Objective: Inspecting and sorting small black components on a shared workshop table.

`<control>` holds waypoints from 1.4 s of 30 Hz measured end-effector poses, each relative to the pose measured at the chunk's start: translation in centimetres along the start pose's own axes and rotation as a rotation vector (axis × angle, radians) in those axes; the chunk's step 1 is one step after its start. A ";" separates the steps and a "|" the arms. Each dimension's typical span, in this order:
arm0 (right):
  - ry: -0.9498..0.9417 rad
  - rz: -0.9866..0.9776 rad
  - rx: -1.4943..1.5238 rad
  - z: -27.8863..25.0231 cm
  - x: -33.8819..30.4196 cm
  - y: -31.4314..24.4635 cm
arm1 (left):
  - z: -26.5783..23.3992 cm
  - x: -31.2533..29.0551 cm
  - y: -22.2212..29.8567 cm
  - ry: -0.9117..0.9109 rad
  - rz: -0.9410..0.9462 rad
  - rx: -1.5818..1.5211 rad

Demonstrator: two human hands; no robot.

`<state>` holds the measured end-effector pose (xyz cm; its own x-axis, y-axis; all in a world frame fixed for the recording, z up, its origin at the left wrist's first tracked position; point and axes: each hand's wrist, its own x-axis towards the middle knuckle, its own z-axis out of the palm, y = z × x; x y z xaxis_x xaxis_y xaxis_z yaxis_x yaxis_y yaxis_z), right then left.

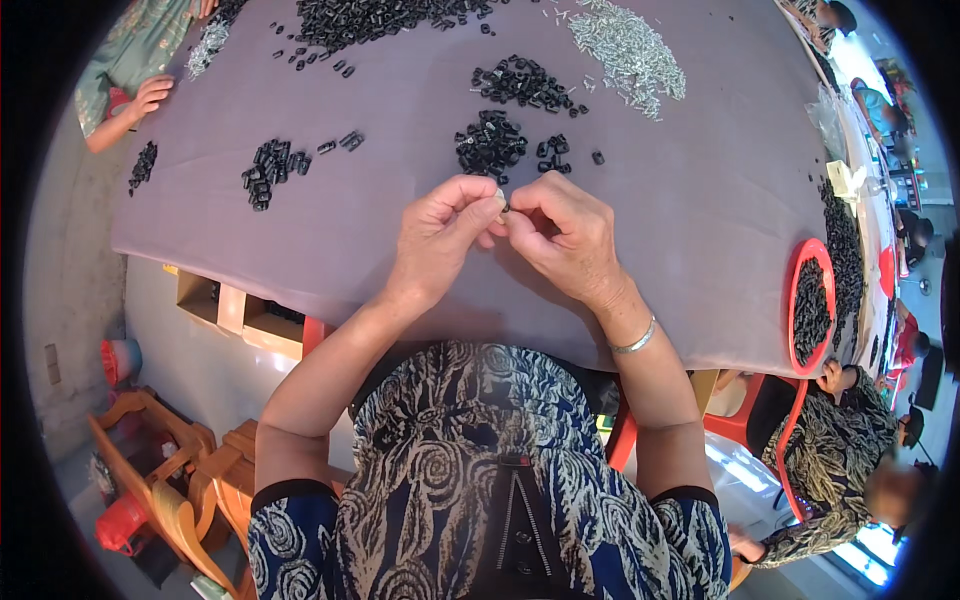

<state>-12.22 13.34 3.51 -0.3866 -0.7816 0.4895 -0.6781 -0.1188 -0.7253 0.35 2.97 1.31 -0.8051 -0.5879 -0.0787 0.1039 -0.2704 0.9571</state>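
In the head view, the left hand (445, 230) and right hand (570, 240) meet, thumbs and forefingers pinching a small dark piece (506, 208) — mostly hidden — above the grey cloth (380, 220), just nearer the body than heaped black parts (490, 145); silvery pins (630, 55) lie well apart.

The cloth-covered desk (380, 130) carries a silver pile (630, 55), taken as landmark. Left of the silver pile lies a broad black heap (370, 20); nearer and left, smaller black clusters (490, 145); nearer and right, a filled red tray (791, 305).
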 end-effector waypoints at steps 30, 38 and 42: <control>-0.121 -0.023 -0.041 -0.4 0.1 0.1 | -1.6 0.3 0.3 -0.148 0.074 0.133; -0.111 -0.018 -0.073 -0.1 0.0 0.3 | -1.6 0.3 -0.1 -0.129 0.031 0.184; -0.106 -0.030 -0.074 -0.1 0.0 0.3 | -1.5 0.4 0.1 -0.148 -0.005 0.151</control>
<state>-12.53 13.39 3.34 -0.3000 -0.8389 0.4541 -0.7344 -0.1006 -0.6712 0.94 1.54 0.90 -0.8837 -0.4652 -0.0522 0.0199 -0.1487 0.9887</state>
